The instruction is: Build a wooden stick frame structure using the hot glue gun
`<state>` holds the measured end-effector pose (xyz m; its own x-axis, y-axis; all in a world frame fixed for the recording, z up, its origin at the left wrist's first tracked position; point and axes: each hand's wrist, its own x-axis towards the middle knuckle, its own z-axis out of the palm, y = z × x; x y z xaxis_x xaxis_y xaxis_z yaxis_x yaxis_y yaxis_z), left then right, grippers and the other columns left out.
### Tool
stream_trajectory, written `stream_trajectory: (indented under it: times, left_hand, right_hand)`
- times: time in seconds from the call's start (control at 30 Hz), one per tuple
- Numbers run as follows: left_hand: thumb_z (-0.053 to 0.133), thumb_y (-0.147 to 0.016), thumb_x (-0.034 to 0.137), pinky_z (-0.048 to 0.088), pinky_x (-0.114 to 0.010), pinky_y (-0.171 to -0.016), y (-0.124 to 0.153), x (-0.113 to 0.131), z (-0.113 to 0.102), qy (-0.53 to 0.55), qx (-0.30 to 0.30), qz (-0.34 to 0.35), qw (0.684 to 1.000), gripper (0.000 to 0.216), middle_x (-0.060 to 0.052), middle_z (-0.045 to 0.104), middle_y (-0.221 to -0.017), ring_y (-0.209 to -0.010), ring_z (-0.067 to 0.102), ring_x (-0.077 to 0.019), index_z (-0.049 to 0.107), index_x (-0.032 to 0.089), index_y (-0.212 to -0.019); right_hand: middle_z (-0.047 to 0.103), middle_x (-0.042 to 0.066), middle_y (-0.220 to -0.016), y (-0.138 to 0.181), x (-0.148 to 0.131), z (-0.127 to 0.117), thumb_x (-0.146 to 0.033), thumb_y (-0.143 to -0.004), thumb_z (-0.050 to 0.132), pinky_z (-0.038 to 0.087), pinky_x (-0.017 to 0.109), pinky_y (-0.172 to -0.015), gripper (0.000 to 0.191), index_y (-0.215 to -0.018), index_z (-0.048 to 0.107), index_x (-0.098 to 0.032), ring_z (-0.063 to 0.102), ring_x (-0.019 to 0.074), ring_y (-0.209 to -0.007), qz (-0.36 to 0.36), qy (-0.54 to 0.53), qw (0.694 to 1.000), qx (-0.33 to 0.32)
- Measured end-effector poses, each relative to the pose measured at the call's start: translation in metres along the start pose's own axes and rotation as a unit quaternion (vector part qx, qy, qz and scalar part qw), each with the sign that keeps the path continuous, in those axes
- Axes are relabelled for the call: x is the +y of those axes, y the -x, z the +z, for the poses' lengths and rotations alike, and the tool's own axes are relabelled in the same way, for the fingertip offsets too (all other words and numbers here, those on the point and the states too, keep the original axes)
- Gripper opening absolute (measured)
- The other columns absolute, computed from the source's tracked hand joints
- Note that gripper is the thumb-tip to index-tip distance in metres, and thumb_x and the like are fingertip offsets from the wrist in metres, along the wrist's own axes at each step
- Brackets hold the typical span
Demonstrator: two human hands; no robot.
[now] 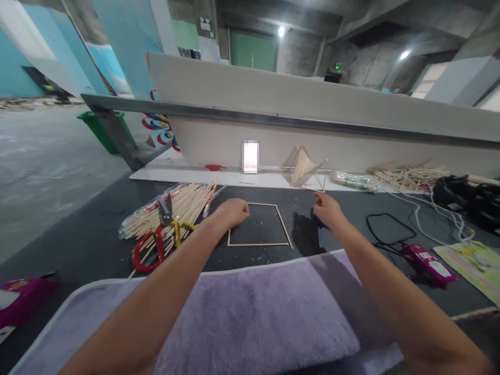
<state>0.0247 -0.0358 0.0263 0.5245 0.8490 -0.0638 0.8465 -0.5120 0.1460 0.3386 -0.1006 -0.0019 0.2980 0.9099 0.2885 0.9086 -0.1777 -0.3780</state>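
My left hand (234, 212) is closed, fingers pinched at the upper left corner of a square frame of thin wooden sticks (258, 244) lying flat on the dark table. The hand covers that corner. My right hand (327, 209) is curled around a dark blue object (322, 227), mostly hidden below the palm, so its kind does not show. Just beyond that hand stands a small stick model (302, 167) with slanted, closely laid sticks. Left of my left hand, scissors (164, 211) with red and yellow handles rest on a bundle of wooden sticks (191, 204).
A purple towel (253, 312) covers the near edge. Magenta devices lie at the right (429, 264) and far left (23, 302). Behind are a lit phone (250, 157), wrapped sticks (355, 181), loose sticks (414, 177) and white cables (417, 216). A white panel (219, 140) closes the back.
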Motion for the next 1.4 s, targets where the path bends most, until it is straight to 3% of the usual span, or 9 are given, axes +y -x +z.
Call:
stream_trajectory:
  times: [0.13,0.27,0.43,0.6,0.67,0.8,0.93,1.2,1.4]
  left_hand:
    - [0.056,-0.071,0.029,0.042,-0.025,-0.073,0.032,0.051,0.012,0.015,-0.051,0.125,0.991,0.016,-0.003,0.067,-0.088,-0.084,0.059,-0.0174,0.067,0.023,-0.080]
    - [0.061,-0.070,0.030,0.042,-0.029,-0.078,0.047,0.075,0.044,0.038,-0.008,0.125,0.991,0.020,-0.005,0.062,-0.095,-0.091,0.056,-0.0195,0.063,0.023,-0.088]
    - [0.056,-0.077,0.026,0.039,-0.030,-0.078,0.041,0.077,0.066,0.076,0.055,0.096,0.991,0.010,-0.004,0.059,-0.093,-0.092,0.052,-0.0184,0.062,0.022,-0.083]
    - [0.051,-0.081,0.024,0.035,-0.031,-0.078,0.040,0.076,0.073,0.091,0.075,0.137,0.984,0.010,-0.004,0.059,-0.090,-0.091,0.051,-0.0180,0.060,0.020,-0.081]
    - [0.049,-0.083,0.024,0.034,-0.031,-0.078,0.042,0.076,0.074,0.092,0.080,0.138,0.983,0.010,-0.005,0.059,-0.090,-0.090,0.051,-0.0183,0.058,0.020,-0.083]
    - [0.042,-0.087,0.024,0.033,-0.031,-0.076,0.046,0.075,0.075,0.093,0.095,0.115,0.984,0.015,-0.005,0.060,-0.088,-0.087,0.052,-0.0185,0.056,0.020,-0.087]
    - [0.040,-0.087,0.022,0.033,-0.030,-0.075,0.048,0.075,0.073,0.110,0.091,0.106,0.984,0.015,-0.003,0.061,-0.086,-0.085,0.053,-0.0165,0.055,0.019,-0.087]
    - [0.042,-0.087,0.024,0.034,-0.028,-0.075,0.049,0.076,0.073,0.126,0.091,0.121,0.980,0.017,-0.003,0.062,-0.088,-0.087,0.054,-0.0156,0.058,0.021,-0.088]
    - [0.041,-0.087,0.028,0.035,-0.027,-0.075,0.050,0.078,0.073,0.122,0.082,0.139,0.979,0.024,-0.004,0.062,-0.083,-0.084,0.053,-0.0152,0.065,0.022,-0.085]
  right_hand:
    - [0.058,0.010,-0.108,0.023,0.040,-0.016,-0.020,-0.063,0.054,0.039,0.032,-0.080,0.047,-0.110,0.054,-0.016,0.052,0.0243,-0.099,0.040,0.120,0.990,-0.062]
    - [0.056,0.008,-0.108,0.036,0.052,-0.008,-0.017,-0.060,0.054,0.038,0.032,-0.078,0.047,-0.107,0.052,-0.020,0.052,0.0244,-0.099,0.051,0.157,0.980,-0.108]
    - [0.053,0.010,-0.110,0.035,0.052,0.000,-0.011,-0.061,0.052,0.037,0.029,-0.077,0.048,-0.108,0.051,-0.017,0.052,0.0210,-0.096,0.028,0.131,0.985,-0.104]
    - [0.049,0.012,-0.120,0.047,0.033,-0.008,-0.015,-0.062,0.055,0.031,0.041,-0.084,0.055,-0.117,0.050,-0.022,0.045,0.0282,-0.103,0.021,0.167,0.985,-0.040]
    - [0.052,0.010,-0.117,0.058,0.013,-0.013,-0.018,-0.068,0.054,0.027,0.042,-0.086,0.046,-0.113,0.053,-0.023,0.043,0.0277,-0.104,-0.040,0.145,0.989,0.002]
    - [0.061,0.006,-0.096,0.082,-0.033,-0.015,-0.030,-0.081,0.050,0.020,0.040,-0.090,0.018,-0.092,0.063,-0.023,0.046,0.0216,-0.095,-0.240,0.053,0.968,-0.048]
    - [0.061,0.004,-0.085,0.096,-0.058,-0.005,-0.036,-0.080,0.057,0.018,0.040,-0.091,0.016,-0.084,0.064,-0.022,0.045,0.0206,-0.090,-0.298,0.052,0.950,-0.069]
    - [0.058,0.003,-0.077,0.099,-0.061,0.008,-0.025,-0.086,0.047,0.014,0.040,-0.093,0.019,-0.076,0.063,-0.022,0.044,0.0190,-0.087,-0.314,0.095,0.942,-0.066]
    - [0.057,0.003,-0.078,0.098,-0.054,0.016,-0.015,-0.080,0.048,0.019,0.038,-0.088,0.015,-0.073,0.061,-0.020,0.043,0.0184,-0.085,-0.353,0.085,0.928,-0.085]
